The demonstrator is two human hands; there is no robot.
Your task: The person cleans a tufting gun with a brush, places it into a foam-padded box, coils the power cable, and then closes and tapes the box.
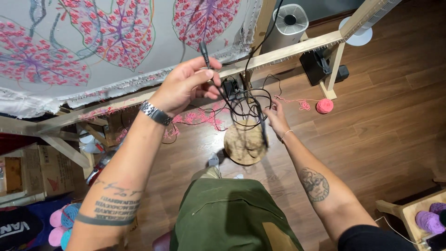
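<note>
Left hand [186, 86] at eleven o'clock, fingers pinched shut on a tangled black cable [241, 104] near its plug; right hand [277, 116] at center, loosely curled, touching the hanging loops above a round woven stool [245, 144].

A dark wooden plank floor [381, 135] fills the room. A pale wooden frame [283, 53] holds stretched cloth [116, 42] tufted with pink leaves. A white cylindrical fan [290, 21] stands behind it; cardboard boxes [32, 172] sit at the left edge.
</note>
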